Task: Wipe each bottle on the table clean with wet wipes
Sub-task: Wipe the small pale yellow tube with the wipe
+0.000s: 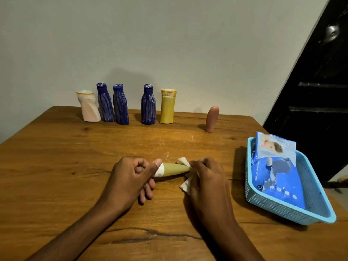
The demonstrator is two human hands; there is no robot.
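Head view: my left hand (pixel 131 176) curls its fingers round the olive bottle (pixel 174 168), held sideways just above the tabletop (pixel 56 166); my right hand (pixel 204 178) pinches a wet wipe (pixel 185 185) against its tip; six bottles stand by the wall.

Olive bottle (pixel 174 168) ends hidden by hands; wipes pack (pixel 278 172) print unreadable.

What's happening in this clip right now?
A person is wiping a small olive bottle. The left hand grips its white-capped end while the right hand rubs a wet wipe over its tip. Six more bottles stand along the wall, and the wipes pack sits in a blue basket.
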